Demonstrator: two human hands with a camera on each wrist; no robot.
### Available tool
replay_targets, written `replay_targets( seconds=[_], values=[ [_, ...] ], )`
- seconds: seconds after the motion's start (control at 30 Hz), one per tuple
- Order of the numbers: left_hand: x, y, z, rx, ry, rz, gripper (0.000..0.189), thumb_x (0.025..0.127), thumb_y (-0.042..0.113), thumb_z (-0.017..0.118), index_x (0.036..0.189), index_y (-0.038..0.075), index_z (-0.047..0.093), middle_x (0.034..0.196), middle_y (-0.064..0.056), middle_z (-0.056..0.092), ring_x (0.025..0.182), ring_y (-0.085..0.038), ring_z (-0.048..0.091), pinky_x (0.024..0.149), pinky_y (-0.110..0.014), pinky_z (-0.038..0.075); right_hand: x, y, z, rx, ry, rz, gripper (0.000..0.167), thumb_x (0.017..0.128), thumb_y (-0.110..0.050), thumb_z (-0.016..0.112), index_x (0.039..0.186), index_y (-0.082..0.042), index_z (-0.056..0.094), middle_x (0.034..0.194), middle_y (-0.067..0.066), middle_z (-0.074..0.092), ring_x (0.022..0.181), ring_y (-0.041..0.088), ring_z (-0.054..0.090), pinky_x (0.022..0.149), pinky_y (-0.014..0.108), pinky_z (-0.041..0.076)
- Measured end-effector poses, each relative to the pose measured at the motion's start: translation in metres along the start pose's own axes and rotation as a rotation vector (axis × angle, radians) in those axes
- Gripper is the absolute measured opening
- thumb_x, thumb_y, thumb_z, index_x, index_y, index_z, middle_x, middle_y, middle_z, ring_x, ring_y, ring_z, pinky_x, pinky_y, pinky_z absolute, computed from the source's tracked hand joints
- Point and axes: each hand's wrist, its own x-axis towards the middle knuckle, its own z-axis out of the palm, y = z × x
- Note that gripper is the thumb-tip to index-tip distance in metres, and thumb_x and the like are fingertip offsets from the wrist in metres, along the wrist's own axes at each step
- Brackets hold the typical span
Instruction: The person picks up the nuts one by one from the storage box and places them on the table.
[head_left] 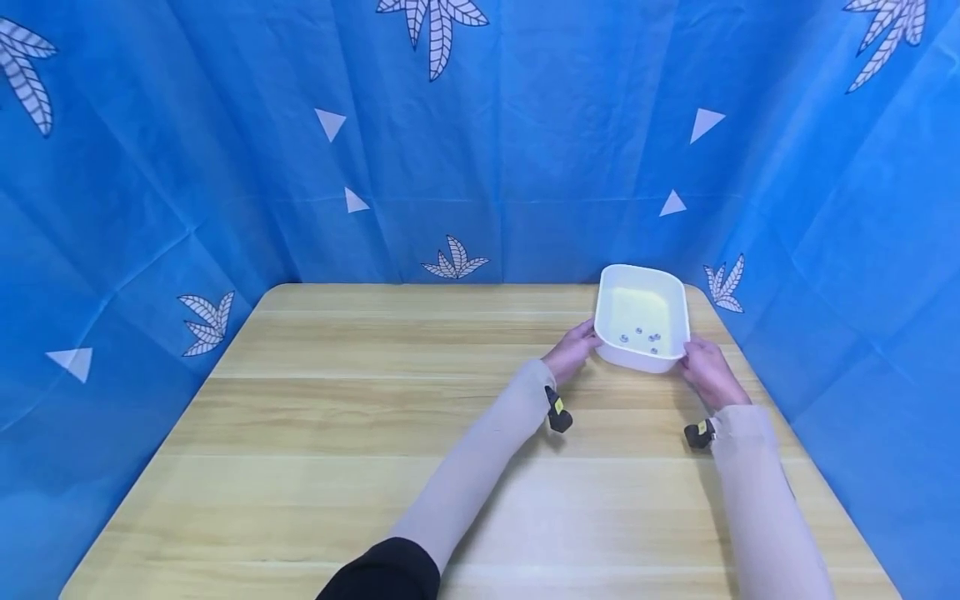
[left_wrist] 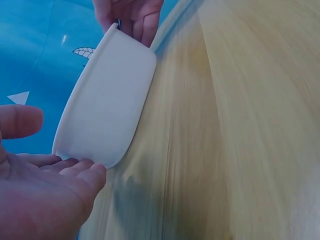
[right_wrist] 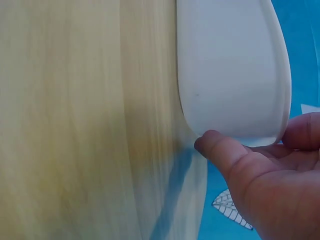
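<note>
A white plastic basin (head_left: pixel 639 304), rectangular with rounded corners, is at the table's far right corner. Several small shiny balls (head_left: pixel 624 338) lie inside it, toward the near side. My left hand (head_left: pixel 572 353) touches the basin's left side; its fingers (left_wrist: pixel 82 172) reach straight against the wall, with the thumb standing apart from the rim. On the right side, my right hand (head_left: pixel 711 372) grips the basin, thumb at the rim and fingers against the outer wall (right_wrist: pixel 230 75). The balls are hidden in both wrist views.
The wooden table (head_left: pixel 360 433) has its far edge against a blue curtain (head_left: pixel 540 150) with white leaf and triangle prints. More curtain (head_left: pixel 862 292) hangs close along the right side. A small black camera (head_left: pixel 558 411) is strapped at the left wrist, another (head_left: pixel 699 434) at the right.
</note>
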Motion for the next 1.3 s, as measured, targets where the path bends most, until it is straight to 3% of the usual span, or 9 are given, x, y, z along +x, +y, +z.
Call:
replay_targets(
  seconds=[0.1, 0.23, 0.6, 0.77, 0.93, 1.0, 1.07, 1.13, 1.3],
  values=[
    [-0.006, 0.002, -0.004, 0.026, 0.019, 0.008, 0.059, 0.108, 0.02, 0.044, 0.165, 0.017, 0.028, 0.172, -0.01, 0.027, 0.161, -0.032, 0.022, 0.129, -0.066, 0.014, -0.005, -0.001, 0.003, -0.033, -0.002, 0.009, 0.058, 0.112, -0.024, 0.023, 0.161, 0.007, 0.017, 0.124, 0.011, 0.055, 0.083, 0.0, 0.046, 0.079, 0.015, 0.048],
    [-0.009, 0.003, -0.011, 0.067, 0.054, 0.012, 0.057, 0.109, 0.019, 0.044, 0.163, 0.01, 0.03, 0.17, -0.013, 0.032, 0.159, -0.033, 0.028, 0.13, -0.06, 0.019, -0.011, -0.004, 0.006, -0.107, -0.027, -0.001, 0.057, 0.112, -0.024, 0.027, 0.157, 0.011, 0.026, 0.094, -0.006, 0.055, 0.07, 0.001, 0.043, 0.066, 0.02, 0.046],
    [-0.008, -0.004, -0.043, 0.093, 0.163, 0.003, 0.048, 0.106, 0.012, 0.051, 0.153, 0.001, 0.045, 0.154, -0.018, 0.053, 0.143, -0.033, 0.051, 0.125, -0.047, 0.038, -0.025, -0.014, 0.027, -0.285, -0.105, -0.038, 0.053, 0.112, -0.024, 0.034, 0.151, 0.012, 0.039, 0.121, 0.022, 0.068, 0.067, 0.006, 0.048, 0.062, 0.026, 0.048],
    [-0.014, -0.002, -0.054, 0.133, 0.186, 0.005, 0.048, 0.104, 0.01, 0.055, 0.151, 0.001, 0.048, 0.153, -0.018, 0.054, 0.143, -0.033, 0.052, 0.123, -0.046, 0.041, -0.036, -0.02, 0.039, -0.377, -0.142, -0.09, 0.053, 0.112, -0.026, 0.035, 0.146, 0.012, 0.047, 0.133, 0.032, 0.064, 0.1, 0.027, 0.066, 0.089, 0.038, 0.058],
    [-0.021, 0.0, -0.065, 0.186, 0.203, -0.008, 0.048, 0.102, 0.009, 0.057, 0.149, 0.004, 0.052, 0.152, -0.015, 0.056, 0.143, -0.032, 0.052, 0.121, -0.045, 0.043, -0.049, -0.027, 0.052, -0.472, -0.193, -0.142, 0.052, 0.112, -0.028, 0.036, 0.139, 0.012, 0.055, 0.087, 0.017, 0.06, 0.085, 0.024, 0.057, 0.077, 0.035, 0.051],
    [-0.023, 0.002, -0.07, 0.203, 0.202, -0.01, 0.047, 0.102, 0.008, 0.057, 0.149, 0.005, 0.052, 0.151, -0.014, 0.057, 0.141, -0.032, 0.054, 0.121, -0.044, 0.044, -0.053, -0.029, 0.056, -0.498, -0.226, -0.157, 0.052, 0.112, -0.029, 0.037, 0.142, 0.01, 0.053, 0.093, 0.018, 0.064, 0.091, 0.03, 0.062, 0.084, 0.041, 0.055],
    [-0.027, 0.003, -0.074, 0.214, 0.207, -0.01, 0.046, 0.102, 0.008, 0.056, 0.148, 0.005, 0.053, 0.15, -0.014, 0.058, 0.139, -0.031, 0.056, 0.119, -0.044, 0.046, -0.056, -0.031, 0.062, -0.516, -0.265, -0.177, 0.054, 0.112, -0.03, 0.038, 0.148, 0.009, 0.048, 0.125, 0.031, 0.065, 0.121, 0.046, 0.062, 0.104, 0.056, 0.052],
    [-0.03, 0.004, -0.078, 0.221, 0.208, -0.007, 0.046, 0.102, 0.007, 0.055, 0.148, 0.005, 0.053, 0.15, -0.014, 0.058, 0.138, -0.032, 0.057, 0.119, -0.045, 0.046, -0.06, -0.032, 0.067, -0.521, -0.298, -0.203, 0.055, 0.112, -0.029, 0.039, 0.152, 0.008, 0.041, 0.151, 0.033, 0.05, 0.143, 0.053, 0.045, 0.117, 0.067, 0.038],
    [-0.031, 0.002, -0.086, 0.263, 0.2, -0.007, 0.044, 0.102, 0.006, 0.053, 0.147, 0.005, 0.056, 0.148, -0.013, 0.06, 0.136, -0.031, 0.058, 0.119, -0.046, 0.046, -0.069, -0.032, 0.08, -0.527, -0.347, -0.264, 0.054, 0.111, -0.026, 0.043, 0.154, 0.007, 0.04, 0.155, 0.031, 0.046, 0.146, 0.052, 0.041, 0.119, 0.069, 0.032]
  ],
)
